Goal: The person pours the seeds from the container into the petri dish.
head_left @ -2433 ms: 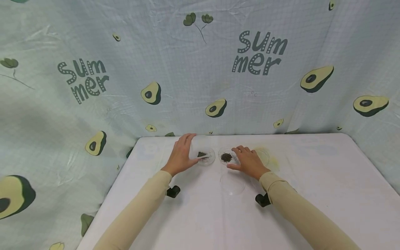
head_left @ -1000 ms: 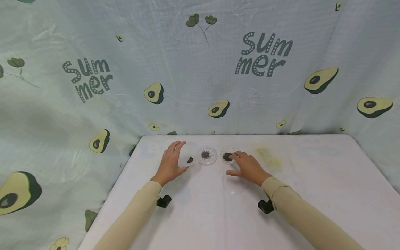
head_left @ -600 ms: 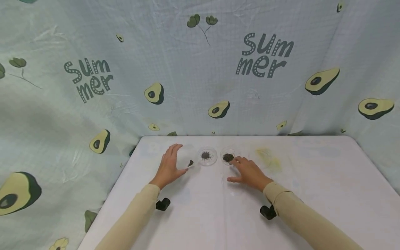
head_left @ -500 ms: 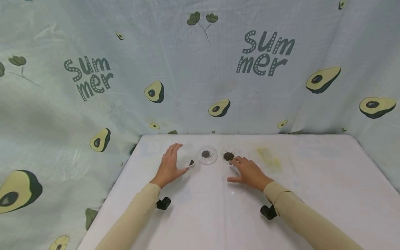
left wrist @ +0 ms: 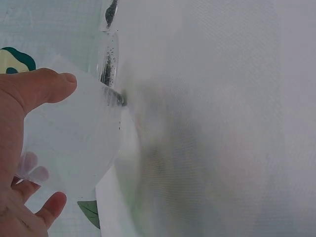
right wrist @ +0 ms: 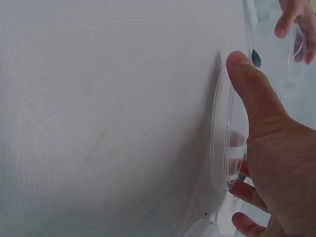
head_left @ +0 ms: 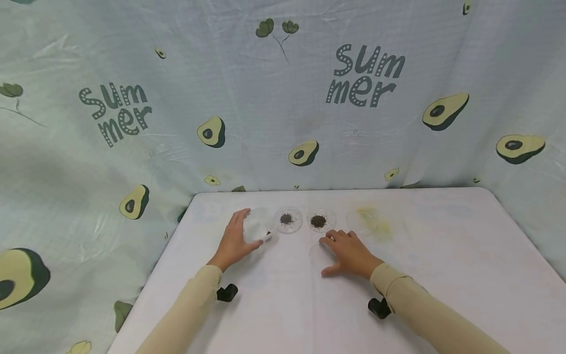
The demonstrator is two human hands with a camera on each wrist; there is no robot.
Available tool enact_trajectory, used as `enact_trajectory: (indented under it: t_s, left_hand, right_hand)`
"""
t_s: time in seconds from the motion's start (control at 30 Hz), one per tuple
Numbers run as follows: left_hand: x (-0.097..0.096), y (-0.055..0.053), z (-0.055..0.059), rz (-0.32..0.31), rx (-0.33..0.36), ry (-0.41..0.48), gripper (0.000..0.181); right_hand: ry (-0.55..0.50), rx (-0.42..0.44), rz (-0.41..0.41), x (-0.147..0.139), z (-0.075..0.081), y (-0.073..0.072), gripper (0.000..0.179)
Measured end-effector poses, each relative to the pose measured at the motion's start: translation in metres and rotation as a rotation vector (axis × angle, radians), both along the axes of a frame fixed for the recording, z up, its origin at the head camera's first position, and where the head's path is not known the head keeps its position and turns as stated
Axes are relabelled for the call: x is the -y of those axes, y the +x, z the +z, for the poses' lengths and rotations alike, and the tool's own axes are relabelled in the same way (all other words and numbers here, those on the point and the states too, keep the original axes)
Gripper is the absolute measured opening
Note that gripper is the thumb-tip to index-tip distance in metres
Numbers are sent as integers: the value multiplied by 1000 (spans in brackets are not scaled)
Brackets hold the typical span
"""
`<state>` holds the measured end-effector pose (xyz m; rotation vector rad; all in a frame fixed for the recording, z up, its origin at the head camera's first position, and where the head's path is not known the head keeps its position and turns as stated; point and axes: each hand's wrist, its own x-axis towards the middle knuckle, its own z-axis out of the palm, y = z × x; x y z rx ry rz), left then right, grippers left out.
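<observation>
My left hand (head_left: 232,243) holds a translucent plastic piece (left wrist: 79,133) between thumb and fingers. Dark granules (left wrist: 117,98) gather at the piece's far edge. In the head view it is tilted and beside the left petri dish (head_left: 296,223), which has a dark granule pile (head_left: 286,219) in it. A second petri dish (head_left: 328,216) with brown granules (head_left: 318,221) stands to its right. In front of that one, my right hand (head_left: 351,255) spans a clear round petri lid (right wrist: 220,128), thumb at the near rim and fingers at the far rim, partly covering it.
A white-covered table (head_left: 274,305) lies under everything. To the right of the dishes is a faint clear disc (head_left: 360,223) beside yellow patches on the cloth. A printed curtain (head_left: 256,98) hangs behind and along the left side.
My left hand has moved left from the left dish, carrying the plastic piece with granules and tilting it. My right hand has moved from the right dish toward the front, to the clear lid.
</observation>
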<state>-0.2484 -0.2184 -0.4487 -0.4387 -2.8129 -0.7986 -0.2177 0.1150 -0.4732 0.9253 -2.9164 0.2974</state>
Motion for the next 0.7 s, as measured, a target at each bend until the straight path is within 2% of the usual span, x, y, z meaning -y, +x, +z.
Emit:
enact_trajectory:
  t_s: [0.27,0.5,0.7]
  left_hand:
    - [4,5,-1,18,64,97,92]
    - [8,5,-3,19,90,131,93]
    - [11,6,-9,48,146,152,94]
  right_hand:
    - [-1,-23,18,0,-3,0,84]
    - [-22,4,7,-1,2,-1,81]
    - [-35,-33,-9,-3,2,-5,80]
